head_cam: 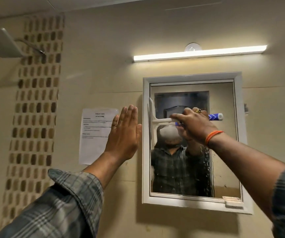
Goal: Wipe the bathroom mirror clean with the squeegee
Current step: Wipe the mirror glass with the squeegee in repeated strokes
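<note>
Single head view (wide-angle), tilted upward, close to wall-mounted mirror (pixel 192 138).

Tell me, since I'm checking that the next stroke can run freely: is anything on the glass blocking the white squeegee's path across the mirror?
Nothing visible does. The white squeegee with the blue handle, gripped by the right hand, has its blade upright at the left edge of the white-framed mirror. Only water streaks lie on the glass. The left hand is off the mirror, beside its frame.

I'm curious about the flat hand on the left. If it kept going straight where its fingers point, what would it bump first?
Probably nothing soon. The left hand points up along bare wall, between paper and mirror.
</note>
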